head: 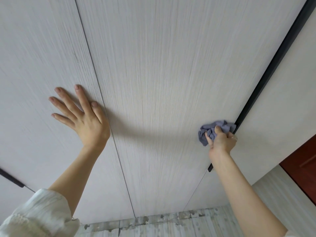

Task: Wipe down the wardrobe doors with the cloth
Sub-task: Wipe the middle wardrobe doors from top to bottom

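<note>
Pale wood-grain wardrobe doors fill the view: a left door [34, 65] and a middle door [162, 82], split by a thin dark seam. My left hand [82, 115] lies flat with fingers spread on the left door, beside the seam. My right hand [221, 140] grips a bunched blue-grey cloth [213, 128] and holds it against the middle door's right edge, right at a long black handle strip [273, 65].
A plain white panel [282, 125] lies right of the black strip. A reddish-brown door [304, 168] shows at the far right. A short black handle [12, 178] sits at the left edge. Grey patterned floor tiles [171, 223] run along the bottom.
</note>
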A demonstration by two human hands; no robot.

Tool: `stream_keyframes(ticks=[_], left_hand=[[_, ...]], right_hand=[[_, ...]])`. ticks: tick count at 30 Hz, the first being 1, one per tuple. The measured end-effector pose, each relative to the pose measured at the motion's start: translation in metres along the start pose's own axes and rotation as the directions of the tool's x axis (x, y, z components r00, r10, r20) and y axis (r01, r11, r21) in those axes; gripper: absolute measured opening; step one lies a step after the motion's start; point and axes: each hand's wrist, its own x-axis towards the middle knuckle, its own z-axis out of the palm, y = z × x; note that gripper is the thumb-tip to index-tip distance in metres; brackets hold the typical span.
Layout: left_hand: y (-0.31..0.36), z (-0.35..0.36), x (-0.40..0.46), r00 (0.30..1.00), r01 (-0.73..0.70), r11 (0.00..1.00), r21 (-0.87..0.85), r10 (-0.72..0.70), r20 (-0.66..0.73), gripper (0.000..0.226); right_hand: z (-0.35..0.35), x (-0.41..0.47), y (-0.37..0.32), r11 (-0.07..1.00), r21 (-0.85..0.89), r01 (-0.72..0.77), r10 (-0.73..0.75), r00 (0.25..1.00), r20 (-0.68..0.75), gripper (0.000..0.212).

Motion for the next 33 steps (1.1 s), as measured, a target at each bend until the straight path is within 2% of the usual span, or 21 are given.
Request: stream_keyframes(ticks=[2,5,8,11,14,16,18,20,23,26,29,31,33], left_hand=[[0.001,0.0,0.0,1.0,-0.002,1.0,-0.002,0.002,-0.001,0.055],[0.002,0.0,0.001,1.0,-0.007,1.0,-0.009,0.007,-0.006,0.055],[0.001,0.001,0.001,1.0,-0.012,1.0,-0.01,0.012,-0.019,0.054],[0.0,0.003,0.001,0.999,-0.016,1.0,-0.012,0.016,-0.036,0.054],[-0.001,0.005,0.001,0.999,-0.016,1.0,-0.005,0.016,-0.05,0.054],[-0.001,0.005,0.001,0.998,-0.014,1.0,-0.011,0.013,-0.053,0.053],[-0.002,0.005,0.001,0.998,-0.023,1.0,-0.002,0.023,-0.067,0.053],[-0.002,0.005,0.0,0.997,-0.025,1.0,0.001,0.025,-0.068,0.052],[-0.003,0.006,0.001,0.997,-0.028,0.999,0.016,0.029,-0.064,0.052],[-0.003,0.007,0.001,0.997,-0.036,0.999,0.034,0.039,-0.07,0.052],[-0.002,0.008,0.001,0.995,-0.042,0.998,0.038,0.045,-0.084,0.052],[-0.002,0.008,0.002,0.995,-0.043,0.999,0.03,0.046,-0.086,0.052],[-0.003,0.009,0.002,0.995,-0.046,0.999,0.022,0.047,-0.088,0.052]], right_hand=[[-0.014,0.007,0.024,0.997,-0.069,-0.042,0.037,0.997,-0.073,0.01],[-0.024,0.008,0.04,0.957,0.005,-0.289,0.285,0.944,-0.167,0.026],[-0.018,0.002,0.037,0.912,-0.034,-0.409,0.404,0.909,-0.105,0.012],[-0.004,-0.014,0.02,0.93,-0.16,-0.33,0.346,0.934,0.086,0.016],[0.009,-0.031,0.003,0.957,-0.13,-0.259,0.282,0.935,0.214,0.008],[0.008,-0.025,0.014,0.95,-0.099,-0.297,0.311,0.931,0.19,0.019],[0.001,-0.02,0.031,0.91,-0.16,-0.382,0.404,0.904,0.14,0.02],[-0.01,-0.018,0.046,0.818,-0.246,-0.519,0.554,0.827,0.097,0.026],[-0.016,-0.022,0.05,0.716,-0.29,-0.635,0.68,0.728,0.084,0.014],[-0.003,-0.033,0.038,0.718,-0.283,-0.635,0.684,0.72,0.121,0.016],[0.017,-0.039,0.028,0.76,-0.277,-0.587,0.646,0.726,0.235,0.009],[0.022,-0.039,0.028,0.788,-0.291,-0.543,0.61,0.754,0.245,0.012],[0.019,-0.037,0.039,0.79,-0.282,-0.544,0.608,0.751,0.256,0.012]])
